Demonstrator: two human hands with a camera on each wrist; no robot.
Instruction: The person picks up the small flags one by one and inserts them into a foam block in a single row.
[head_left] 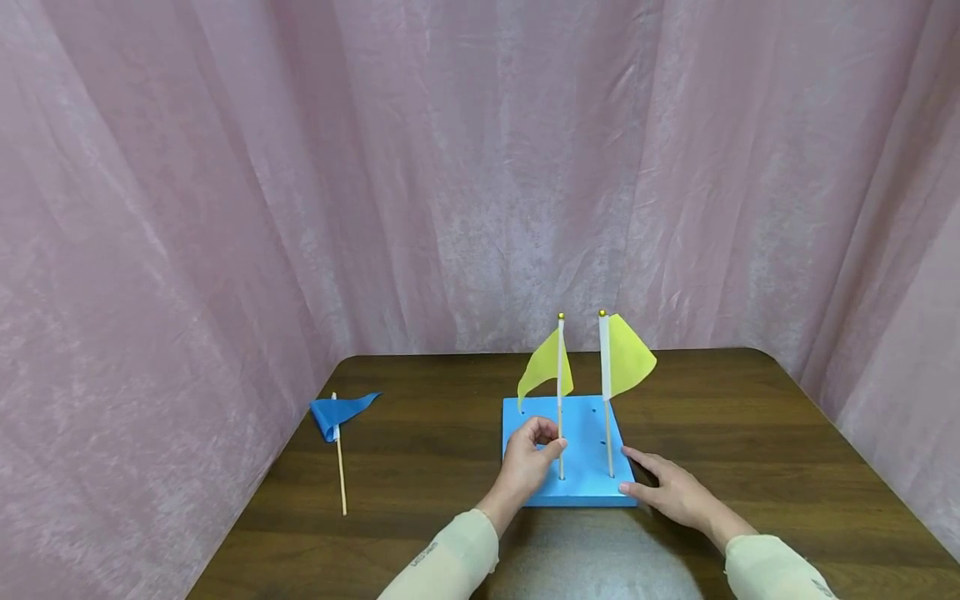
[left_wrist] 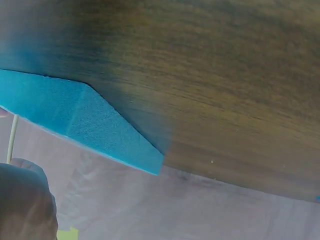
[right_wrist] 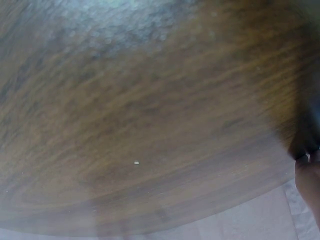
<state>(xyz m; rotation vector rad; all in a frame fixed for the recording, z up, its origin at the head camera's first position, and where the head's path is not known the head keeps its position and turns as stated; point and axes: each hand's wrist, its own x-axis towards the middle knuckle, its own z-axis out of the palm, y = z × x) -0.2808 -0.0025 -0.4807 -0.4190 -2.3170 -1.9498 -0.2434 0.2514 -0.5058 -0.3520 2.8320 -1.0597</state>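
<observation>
A blue foam board (head_left: 581, 492) with several small holes lies on the table. Two yellow pennant flags stand upright in it on thin wooden sticks. My left hand (head_left: 527, 460) pinches the stick of the left yellow flag (head_left: 546, 363) low down, between thumb and fingers. That stick's foot meets the board near its front edge. The right yellow flag (head_left: 628, 358) stands untouched beside it. My right hand (head_left: 671, 490) rests at the board's right edge, fingers extended, fingertips on its rim. In the left wrist view, the held stick (left_wrist: 12, 140) rises beside the board's side wall.
A blue pennant flag (head_left: 343, 412) on a wooden stick lies flat at the left of the brown wooden table (head_left: 420, 475). Pink curtains (head_left: 480, 167) hang behind the table and along both sides.
</observation>
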